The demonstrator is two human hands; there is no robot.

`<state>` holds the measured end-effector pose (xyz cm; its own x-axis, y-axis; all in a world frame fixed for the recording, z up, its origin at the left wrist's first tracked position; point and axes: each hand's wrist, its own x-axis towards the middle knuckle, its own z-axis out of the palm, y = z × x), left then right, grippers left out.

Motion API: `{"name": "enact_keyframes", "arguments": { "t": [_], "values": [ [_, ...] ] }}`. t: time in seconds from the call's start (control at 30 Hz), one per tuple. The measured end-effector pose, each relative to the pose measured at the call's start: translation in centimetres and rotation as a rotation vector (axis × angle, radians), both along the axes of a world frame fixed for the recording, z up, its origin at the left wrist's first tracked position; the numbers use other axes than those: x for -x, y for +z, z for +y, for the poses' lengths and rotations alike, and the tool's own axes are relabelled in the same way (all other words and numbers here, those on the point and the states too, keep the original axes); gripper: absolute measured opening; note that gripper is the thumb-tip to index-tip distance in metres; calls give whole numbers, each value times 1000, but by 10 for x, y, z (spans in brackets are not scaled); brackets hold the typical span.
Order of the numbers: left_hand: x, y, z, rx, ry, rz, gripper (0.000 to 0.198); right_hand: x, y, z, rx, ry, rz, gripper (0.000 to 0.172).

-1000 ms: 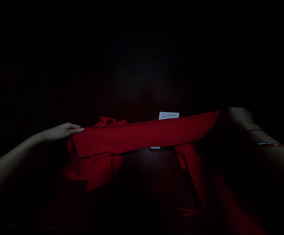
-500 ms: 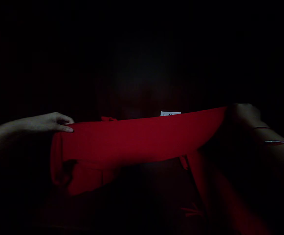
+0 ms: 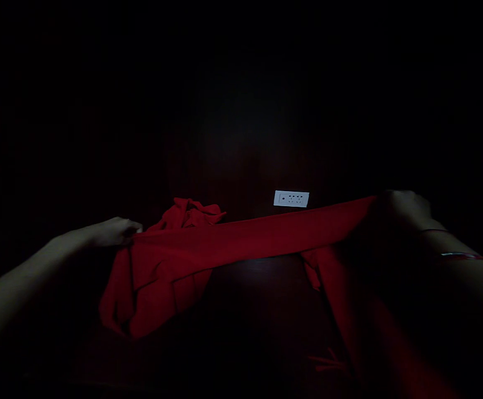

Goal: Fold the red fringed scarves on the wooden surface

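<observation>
A long red scarf stretches across the view between my two hands. My left hand is closed on its left end, with loose folds hanging below. On the other side my right hand, with thin bands at the wrist, grips the higher right end; deep shadow hides most of those fingers. More red cloth lies bunched behind the taut strip, near my left hand. Another length runs down to the lower right, where some fringe shows on the dark surface.
Behind the scarf there is a white socket panel. A dark surface lies under the cloth. Most of the surroundings are too dark to make out.
Both hands have come down, my left one also slightly to the right. The stretched strip looks narrower and lower, uncovering the socket panel and the bunched cloth behind it.
</observation>
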<state>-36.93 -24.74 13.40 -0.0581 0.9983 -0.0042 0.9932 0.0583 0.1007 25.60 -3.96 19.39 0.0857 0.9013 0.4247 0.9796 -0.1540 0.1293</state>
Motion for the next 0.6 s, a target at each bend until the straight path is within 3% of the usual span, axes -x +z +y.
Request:
{"name": "enact_keyframes", "arguments": {
  "t": [0.13, 0.2, 0.33, 0.4, 0.5, 0.6],
  "values": [
    [7, -4, 0, -108, 171, 14, 18, 6, -2, 1, -10, 37, -22, 33],
    [9, -7, -3, -146, 202, -184, 17, 6, -5, 3, -4, 47, -22, 34],
    [11, -17, -13, -143, 208, -767, 16, 7, -17, 6, 72, 34, 9, 32],
    [10, -20, -18, -154, 227, -910, 16, 8, -26, 8, 133, 28, 23, 32],
    [8, -18, -24, -117, 214, -916, 21, 11, -40, 10, 192, 32, 28, 33],
    [4, -12, -27, -35, 199, -739, 32, 13, -52, 13, 189, 45, 42, 34]
  ]
}}
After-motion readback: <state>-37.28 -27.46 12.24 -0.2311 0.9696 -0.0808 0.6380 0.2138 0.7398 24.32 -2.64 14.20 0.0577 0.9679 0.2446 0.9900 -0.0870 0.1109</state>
